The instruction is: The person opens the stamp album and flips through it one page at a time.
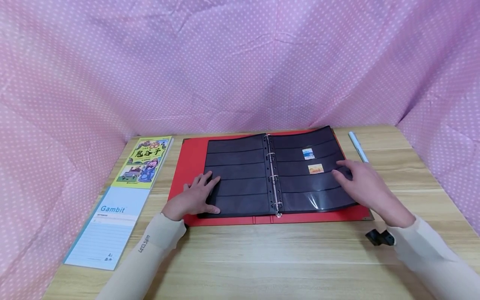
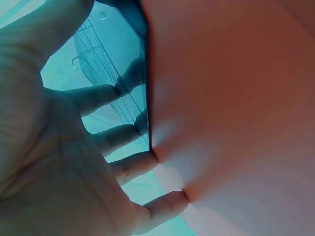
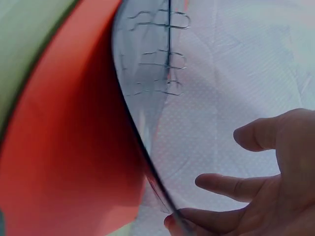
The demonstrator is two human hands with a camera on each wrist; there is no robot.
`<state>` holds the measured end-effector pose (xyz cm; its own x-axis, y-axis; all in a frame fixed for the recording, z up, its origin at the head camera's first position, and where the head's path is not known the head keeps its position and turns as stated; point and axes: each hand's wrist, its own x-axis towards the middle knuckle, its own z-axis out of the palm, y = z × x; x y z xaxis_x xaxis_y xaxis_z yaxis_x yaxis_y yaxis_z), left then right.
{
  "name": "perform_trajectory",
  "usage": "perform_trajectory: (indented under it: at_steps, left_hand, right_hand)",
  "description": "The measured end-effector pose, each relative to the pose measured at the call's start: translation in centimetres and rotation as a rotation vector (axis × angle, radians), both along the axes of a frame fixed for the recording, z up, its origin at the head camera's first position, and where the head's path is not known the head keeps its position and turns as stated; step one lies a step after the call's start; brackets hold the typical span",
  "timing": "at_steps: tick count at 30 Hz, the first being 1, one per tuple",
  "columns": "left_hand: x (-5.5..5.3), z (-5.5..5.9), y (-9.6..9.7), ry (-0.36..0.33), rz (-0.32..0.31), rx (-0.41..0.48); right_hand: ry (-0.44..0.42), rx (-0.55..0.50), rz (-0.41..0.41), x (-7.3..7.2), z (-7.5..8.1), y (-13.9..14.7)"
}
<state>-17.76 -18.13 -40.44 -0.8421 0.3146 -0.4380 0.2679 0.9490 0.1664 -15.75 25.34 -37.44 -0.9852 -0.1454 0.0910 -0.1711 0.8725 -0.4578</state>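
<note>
A red ring binder (image 1: 190, 158) lies spread flat, with black pocketed stamp pages on both sides of its metal rings (image 1: 273, 178). On the right page (image 1: 300, 182) sit a blue-and-white stamp (image 1: 308, 154) and, lower, an orange one (image 1: 316, 168). My left hand (image 1: 193, 195) rests fingers spread over the outer edge of the left page (image 1: 240, 185); in the left wrist view some fingertips press the red cover (image 2: 221, 108). The right hand (image 1: 361, 183) is at the right page's outer edge, thumb and index finger apart; its lower fingers touch that raised edge (image 3: 147, 160).
Left of the binder lie a yellow comic-style book (image 1: 144, 162) and a light blue notebook (image 1: 108, 225). A pale blue pen (image 1: 358, 146) lies beyond the right hand. Pink dotted cloth (image 1: 240, 66) hangs behind the wooden table (image 1: 262, 258).
</note>
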Motion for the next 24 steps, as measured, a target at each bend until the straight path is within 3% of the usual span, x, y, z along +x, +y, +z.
perform_trajectory:
  at_steps: [6,16,20,24]
  left_hand:
    - [0.0,0.0,0.0,-0.008,0.007,0.012]
    - [0.1,-0.1,0.0,0.003,0.004,0.016]
    - [0.1,-0.1,0.0,0.010,-0.002,0.013]
    - [0.1,-0.1,0.0,0.009,-0.002,0.012]
  right_hand:
    - [0.106,-0.015,0.025,0.5,1.2,-0.7]
    - [0.107,-0.029,0.088,1.3,2.7,-2.3]
    - [0.110,-0.061,0.229,2.0,3.5,-3.1]
    - [0.124,-0.116,0.441,2.6,4.4,-3.7]
